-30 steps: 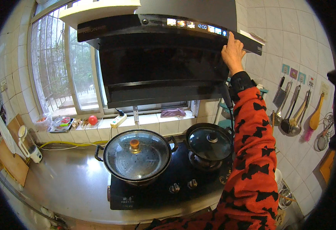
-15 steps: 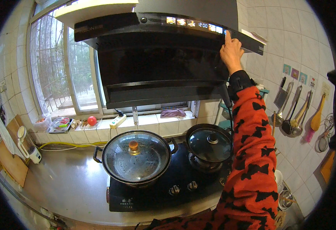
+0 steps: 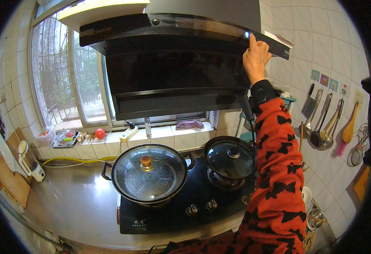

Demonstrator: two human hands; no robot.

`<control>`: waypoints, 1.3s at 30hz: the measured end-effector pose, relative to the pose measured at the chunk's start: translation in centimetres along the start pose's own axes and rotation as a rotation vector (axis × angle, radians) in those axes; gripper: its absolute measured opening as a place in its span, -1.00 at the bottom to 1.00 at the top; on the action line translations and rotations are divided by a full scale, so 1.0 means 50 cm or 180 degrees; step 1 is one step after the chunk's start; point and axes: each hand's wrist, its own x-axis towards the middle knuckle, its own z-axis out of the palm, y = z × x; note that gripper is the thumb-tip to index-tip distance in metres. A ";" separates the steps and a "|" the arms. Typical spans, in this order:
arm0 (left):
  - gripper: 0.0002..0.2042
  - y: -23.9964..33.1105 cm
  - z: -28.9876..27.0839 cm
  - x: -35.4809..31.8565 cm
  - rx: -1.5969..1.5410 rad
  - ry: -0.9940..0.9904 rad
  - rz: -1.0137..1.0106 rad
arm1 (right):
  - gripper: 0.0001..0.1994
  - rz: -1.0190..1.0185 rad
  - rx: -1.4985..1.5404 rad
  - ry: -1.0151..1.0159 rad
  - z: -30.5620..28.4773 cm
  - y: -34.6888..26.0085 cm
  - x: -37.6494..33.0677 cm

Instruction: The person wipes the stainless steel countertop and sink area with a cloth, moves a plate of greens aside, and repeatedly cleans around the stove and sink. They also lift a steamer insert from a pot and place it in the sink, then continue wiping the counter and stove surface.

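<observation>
My right hand (image 3: 257, 57) is raised to the black range hood (image 3: 172, 63), its forearm in a red sleeve with black bows. The index finger stretches to the right part of the control strip, beside a small bluish-white light (image 3: 247, 34). Its other fingers are curled and nothing is held. Only that light glows on the strip. My left hand is out of view. Below the hood, a wide pan with a glass lid (image 3: 149, 180) and a smaller dark pan with a lid (image 3: 231, 158) stand on the black gas stove (image 3: 164, 220). Drops of moisture cover the larger lid.
Spatulas and ladles (image 3: 321, 122) hang on the right tiled wall. A power strip (image 3: 128, 134), a purple cloth (image 3: 189, 124) and a red round fruit (image 3: 100, 133) lie along the windowsill. A white blender-like appliance (image 3: 32, 165) stands left on the steel counter (image 3: 66, 203).
The row of lit pictures and digits on the hood's strip has gone dark, leaving one small light. My right index finger stays at nearly the same spot.
</observation>
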 end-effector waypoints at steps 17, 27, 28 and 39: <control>-0.70 0.011 0.005 -0.009 0.0019 0.0038 -0.0076 | -0.60 0.0096 -0.0309 -0.0372 0.004 -0.013 0.013; -0.67 0.008 0.002 -0.006 0.0110 -0.0008 -0.0010 | -0.59 0.0219 -0.0058 0.0051 0.001 -0.006 0.008; -0.67 0.006 0.003 -0.005 0.0119 0.0023 0.0021 | -0.59 0.0208 -0.0063 0.0009 -0.003 -0.013 0.008; -0.70 -0.001 0.001 -0.007 0.0117 0.0062 0.0124 | -0.46 -0.0729 0.0782 -0.0061 -0.031 -0.183 0.011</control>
